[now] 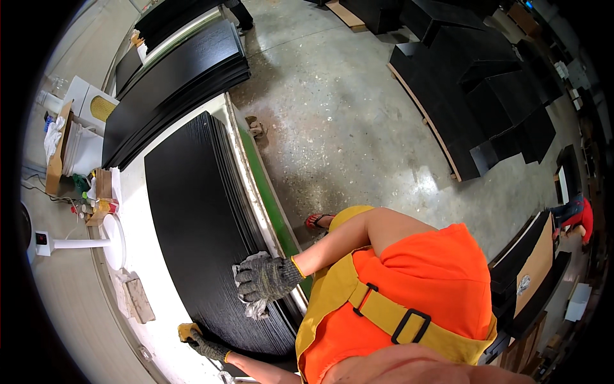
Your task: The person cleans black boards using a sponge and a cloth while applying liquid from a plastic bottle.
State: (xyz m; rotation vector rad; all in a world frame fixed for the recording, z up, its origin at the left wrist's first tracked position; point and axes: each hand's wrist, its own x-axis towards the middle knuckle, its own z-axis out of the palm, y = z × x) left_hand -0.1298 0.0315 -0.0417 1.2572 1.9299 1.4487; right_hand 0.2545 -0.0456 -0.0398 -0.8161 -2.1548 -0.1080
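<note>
My right hand (pixel 268 279), in a dark grey knit glove with a yellow cuff edge, presses a crumpled whitish cloth (pixel 257 310) onto the top black panel (pixel 192 211). The panel lies on a stack whose layered edges show along its right side. Its surface near the cloth has fine streaks and a shine. At the near left corner of the stack is my left hand (pixel 208 345), gloved alike, with its fingers closed. Something yellow (pixel 187 331) shows at those fingertips; I cannot make out whether it is a held thing or part of the glove.
The stack rests on a white-topped table with a green side (pixel 259 166). Another stack of black panels (pixel 179 83) lies beyond it. On the left stand a round white plate on a stem (pixel 115 242) and a small block (pixel 139 299). Black boards (pixel 473 83) are piled across the floor.
</note>
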